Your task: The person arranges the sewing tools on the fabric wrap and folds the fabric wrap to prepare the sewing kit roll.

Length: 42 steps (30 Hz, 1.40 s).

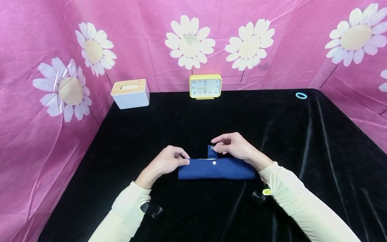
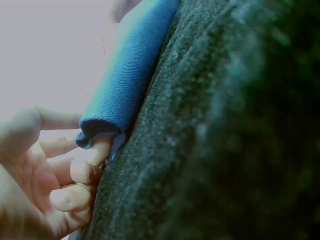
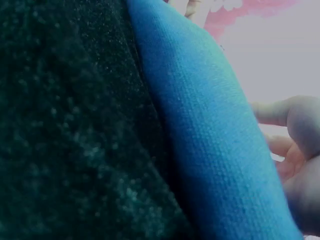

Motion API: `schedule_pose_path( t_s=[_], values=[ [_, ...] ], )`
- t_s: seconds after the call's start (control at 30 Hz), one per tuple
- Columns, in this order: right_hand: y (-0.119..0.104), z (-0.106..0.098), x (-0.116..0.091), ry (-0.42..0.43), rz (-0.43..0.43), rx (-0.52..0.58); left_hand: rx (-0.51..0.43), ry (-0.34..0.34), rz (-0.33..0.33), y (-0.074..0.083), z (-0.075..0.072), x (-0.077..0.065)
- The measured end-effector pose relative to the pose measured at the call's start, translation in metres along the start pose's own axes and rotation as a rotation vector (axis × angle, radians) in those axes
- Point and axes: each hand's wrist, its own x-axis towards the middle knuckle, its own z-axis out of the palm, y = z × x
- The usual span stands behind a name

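A navy blue rolled cloth lies crosswise on the black cover, with a white snap button near its top edge. From its back edge a short blue strap sticks out, bearing a metal snap. My left hand grips the roll's left end, thumb on top. In the left wrist view, one fingertip reaches into the roll's open end. My right hand holds the strap near its snap, thumb at its right side. The right wrist view shows the blue roll hiding most of that hand's fingers.
A white tissue box with a wooden lid stands back left. A yellow clock stands at the rear edge, and a light blue ring lies back right. Pink flowered cloth hangs behind the black-covered table.
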Motion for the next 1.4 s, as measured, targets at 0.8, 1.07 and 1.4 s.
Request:
schedule_pose_path(
  t_s=[0.8,1.07,1.4],
  values=[
    [0.017,-0.002,-0.008,-0.074,-0.179,0.152,0.027,0.036,-0.001,0.001,0.003,0.005],
    [0.021,-0.002,-0.006,-0.227,-0.307,0.176,0.03,0.044,-0.024,-0.001,0.004,0.006],
    [0.029,-0.003,-0.002,-0.341,-0.45,0.177,0.041,0.05,-0.032,-0.001,0.005,0.007]
  ],
)
